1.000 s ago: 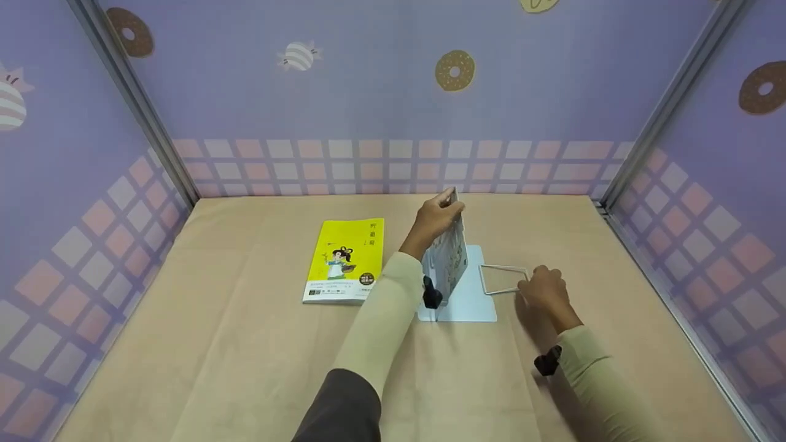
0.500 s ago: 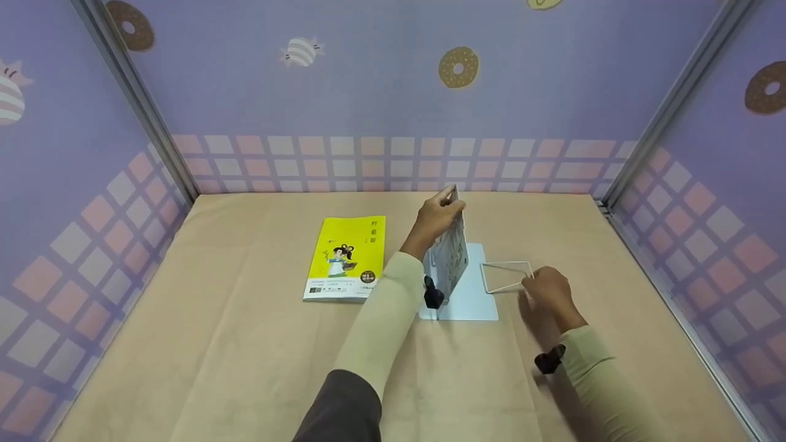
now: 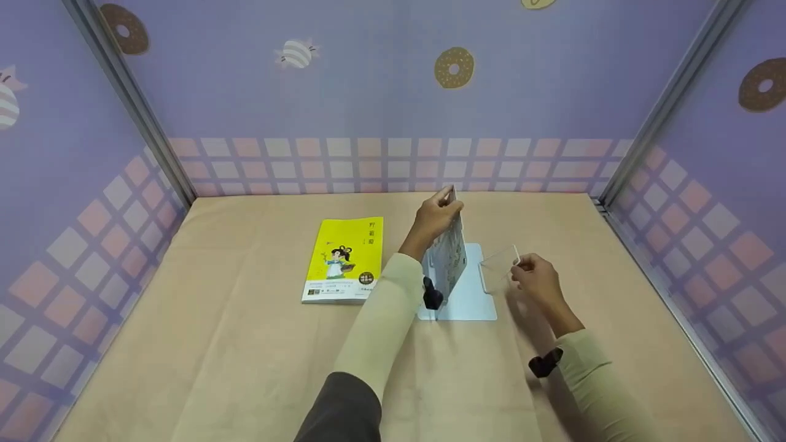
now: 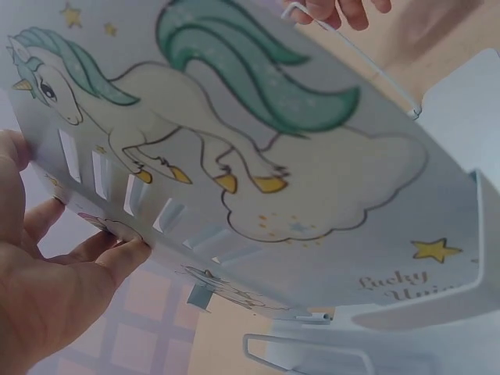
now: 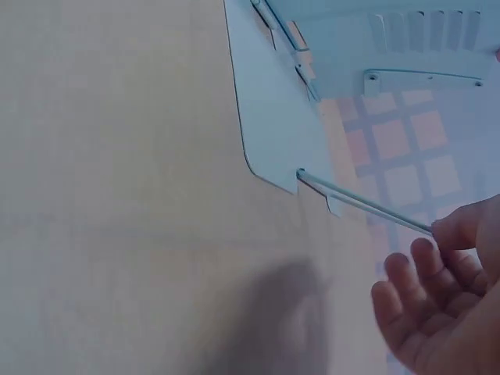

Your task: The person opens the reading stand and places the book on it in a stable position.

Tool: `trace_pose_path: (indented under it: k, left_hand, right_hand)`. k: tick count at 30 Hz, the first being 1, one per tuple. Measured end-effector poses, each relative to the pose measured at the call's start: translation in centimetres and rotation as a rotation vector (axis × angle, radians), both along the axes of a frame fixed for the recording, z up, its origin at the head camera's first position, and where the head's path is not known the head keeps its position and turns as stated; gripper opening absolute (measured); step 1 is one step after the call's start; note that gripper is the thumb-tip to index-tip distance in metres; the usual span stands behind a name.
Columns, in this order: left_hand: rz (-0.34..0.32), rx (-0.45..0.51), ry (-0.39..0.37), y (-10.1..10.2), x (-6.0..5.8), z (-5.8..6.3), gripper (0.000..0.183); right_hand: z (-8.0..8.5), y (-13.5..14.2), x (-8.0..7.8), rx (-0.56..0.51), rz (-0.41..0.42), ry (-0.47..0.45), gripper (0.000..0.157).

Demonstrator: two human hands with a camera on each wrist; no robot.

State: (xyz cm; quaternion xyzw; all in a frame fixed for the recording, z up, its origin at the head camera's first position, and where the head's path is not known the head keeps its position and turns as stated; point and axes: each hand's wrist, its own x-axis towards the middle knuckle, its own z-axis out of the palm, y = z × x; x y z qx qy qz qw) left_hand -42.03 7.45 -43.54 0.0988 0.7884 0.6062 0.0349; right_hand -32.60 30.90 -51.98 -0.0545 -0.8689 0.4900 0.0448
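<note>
A pale blue metal book stand stands on the table, its panel [image 3: 453,253] raised nearly upright over a flat base plate [image 3: 476,306]. In the left wrist view the panel's front carries a printed unicorn [image 4: 168,113] and a row of slots. My left hand [image 3: 435,220] grips the panel's top edge between thumb and fingers. To the right, my right hand [image 3: 540,281] pinches the far end of a thin wire support [image 5: 367,206], which is hinged at the base plate's edge and tilts upward. The other fingers are loosely bent beside it in the right wrist view.
A yellow book [image 3: 347,252] with a cartoon figure lies flat left of the stand, partly overlapped by the left sleeve. The beige-covered table [image 3: 245,344] is bounded by patterned purple walls [image 3: 368,92] at the back and sides.
My right hand has swung the wire support up from near the table and moved slightly left toward the stand. My left hand and the panel stay in place.
</note>
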Motion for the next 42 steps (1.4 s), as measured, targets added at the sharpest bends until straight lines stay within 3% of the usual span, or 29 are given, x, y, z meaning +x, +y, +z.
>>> trace_pose_path:
  k: [4,10,20,27,36,42]
  left_hand:
    - [0.002,-0.003,0.001,0.3,0.0,-0.2,0.061]
    - [0.008,-0.026,0.0,0.7,0.0,-0.4,0.061]
    - [0.008,-0.048,0.015,1.1,0.2,-0.2,0.06]
    - [0.021,-0.088,0.016,2.2,0.5,-0.2,0.06]
    - [0.013,-0.153,0.047,4.5,1.3,-0.4,0.06]
    - [0.012,-0.181,0.064,5.2,1.6,-0.6,0.059]
  right_hand:
    - [-0.7,-0.8,-0.2,-0.054,0.065,0.059,0.018]
    - [-1.3,-2.5,-0.4,-0.056,0.112,0.052,0.011]
    - [-2.4,-4.5,-0.9,0.183,0.175,0.054,0.012]
    - [-2.2,-4.5,-0.7,0.228,0.19,0.04,0.011]
    - [-2.0,-4.2,-0.1,0.219,0.219,0.062,0.031]
    - [-2.0,-3.9,0.1,0.206,0.231,0.067,0.033]
